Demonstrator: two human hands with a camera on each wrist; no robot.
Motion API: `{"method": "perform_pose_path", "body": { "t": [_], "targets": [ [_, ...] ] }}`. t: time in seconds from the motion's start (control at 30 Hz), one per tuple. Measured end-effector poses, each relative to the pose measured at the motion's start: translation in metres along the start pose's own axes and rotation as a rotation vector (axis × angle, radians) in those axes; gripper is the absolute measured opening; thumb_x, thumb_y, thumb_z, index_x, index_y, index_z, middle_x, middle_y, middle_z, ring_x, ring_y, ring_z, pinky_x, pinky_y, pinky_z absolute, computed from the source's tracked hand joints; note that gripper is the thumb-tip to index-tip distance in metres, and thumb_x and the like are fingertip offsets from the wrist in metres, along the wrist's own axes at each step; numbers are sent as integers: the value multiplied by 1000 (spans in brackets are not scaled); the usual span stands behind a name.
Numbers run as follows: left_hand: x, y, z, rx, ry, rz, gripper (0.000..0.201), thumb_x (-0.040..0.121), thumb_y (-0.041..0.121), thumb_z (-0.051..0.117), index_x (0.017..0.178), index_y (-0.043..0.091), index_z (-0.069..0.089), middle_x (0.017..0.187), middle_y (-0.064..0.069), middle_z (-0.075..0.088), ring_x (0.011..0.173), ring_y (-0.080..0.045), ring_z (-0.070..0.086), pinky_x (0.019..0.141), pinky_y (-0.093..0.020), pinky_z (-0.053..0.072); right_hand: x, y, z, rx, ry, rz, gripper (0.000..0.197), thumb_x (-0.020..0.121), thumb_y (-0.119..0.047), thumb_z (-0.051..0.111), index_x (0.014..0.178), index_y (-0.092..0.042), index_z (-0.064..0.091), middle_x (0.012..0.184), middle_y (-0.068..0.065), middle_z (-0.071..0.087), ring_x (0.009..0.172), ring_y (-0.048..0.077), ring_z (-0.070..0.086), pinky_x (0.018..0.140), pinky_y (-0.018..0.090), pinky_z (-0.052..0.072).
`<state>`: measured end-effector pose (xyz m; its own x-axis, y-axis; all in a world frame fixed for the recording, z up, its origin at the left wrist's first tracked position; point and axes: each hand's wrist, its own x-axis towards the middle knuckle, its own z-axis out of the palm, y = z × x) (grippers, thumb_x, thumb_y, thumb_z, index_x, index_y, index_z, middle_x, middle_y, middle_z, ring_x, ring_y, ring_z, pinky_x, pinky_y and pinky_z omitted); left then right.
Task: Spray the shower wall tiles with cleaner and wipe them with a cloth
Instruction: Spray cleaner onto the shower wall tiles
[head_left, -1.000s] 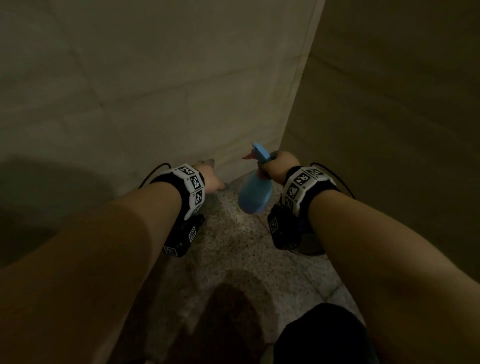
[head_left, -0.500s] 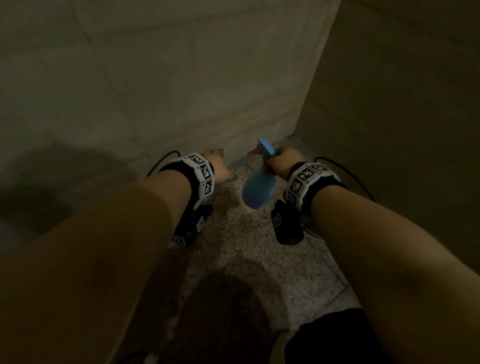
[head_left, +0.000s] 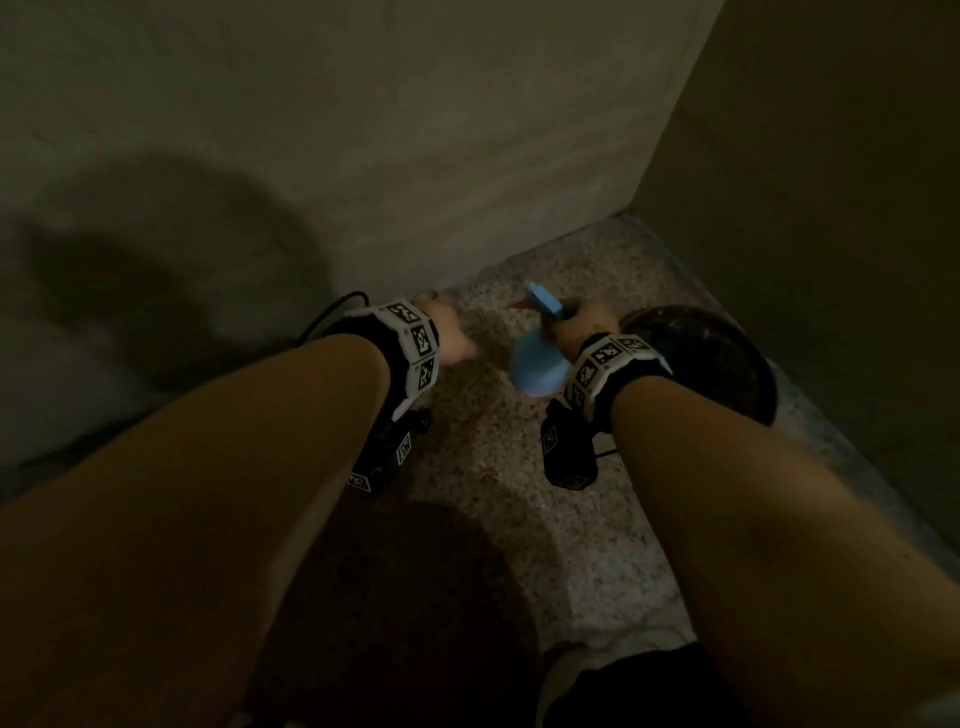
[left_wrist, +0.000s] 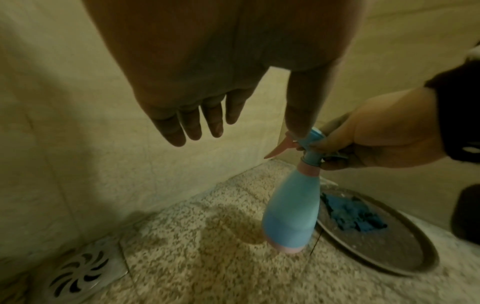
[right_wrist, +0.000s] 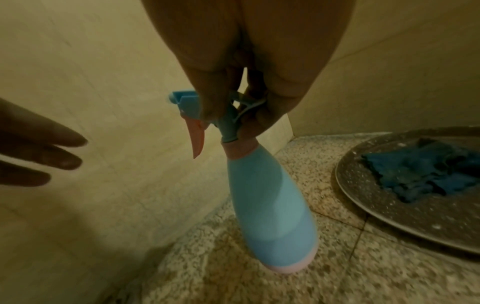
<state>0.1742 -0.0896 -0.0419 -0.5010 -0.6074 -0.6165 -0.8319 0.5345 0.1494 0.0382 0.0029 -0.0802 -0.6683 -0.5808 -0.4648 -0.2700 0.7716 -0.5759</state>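
Note:
My right hand (head_left: 582, 327) grips the head of a blue spray bottle (right_wrist: 270, 197) with a pink trigger and pink base; the bottle (head_left: 535, 369) hangs just above the speckled floor near the corner. Its nozzle faces the beige tiled wall (head_left: 415, 130) on the left. My left hand (left_wrist: 202, 115) is empty, fingers straight and spread, held close to that wall beside the bottle (left_wrist: 293, 205). A crumpled blue cloth (right_wrist: 420, 172) lies in a dark round tray (right_wrist: 389, 207) on the floor to the right.
A second wall (head_left: 831, 208) closes the corner on the right, just behind the tray (head_left: 737, 353). A metal floor drain (left_wrist: 80, 269) sits at the foot of the left wall. Speckled floor (head_left: 519, 493) runs between my arms.
The head view has dropped toward the floor, bringing the dark tray into sight at the right. Both hands keep their poses; the right one has lowered the bottle towards the floor.

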Motion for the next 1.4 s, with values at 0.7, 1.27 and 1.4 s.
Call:
{"method": "perform_pose_path", "body": {
  "t": [0.7, 1.27, 1.4],
  "targets": [
    [52, 32, 8, 92, -57, 54, 82, 88, 48, 56, 151, 19, 12, 155, -11, 18, 137, -34, 32, 107, -43, 36, 56, 39, 20, -40, -78, -1, 37, 94, -26, 54, 128, -12, 54, 124, 16, 60, 111, 33, 57, 93, 40, 49],
    [56, 140, 17, -84, 91, 391, 71, 92, 34, 55, 151, 23, 16, 159, -7, 12, 145, -24, 19, 117, -29, 23, 72, 197, -49, -345, -160, 352, 38, 101, -23, 35, 139, -18, 40, 148, 12, 31, 133, 36, 31, 112, 41, 30],
    [58, 159, 37, -18, 10, 442, 71, 93, 34, 53, 151, 22, 15, 158, -5, 13, 144, -22, 21, 115, -29, 22, 92, 227, -49, -84, -152, 422, 39, 99, -29, 41, 137, -21, 44, 150, 12, 32, 136, 34, 31, 113, 44, 30]
  ]
}}
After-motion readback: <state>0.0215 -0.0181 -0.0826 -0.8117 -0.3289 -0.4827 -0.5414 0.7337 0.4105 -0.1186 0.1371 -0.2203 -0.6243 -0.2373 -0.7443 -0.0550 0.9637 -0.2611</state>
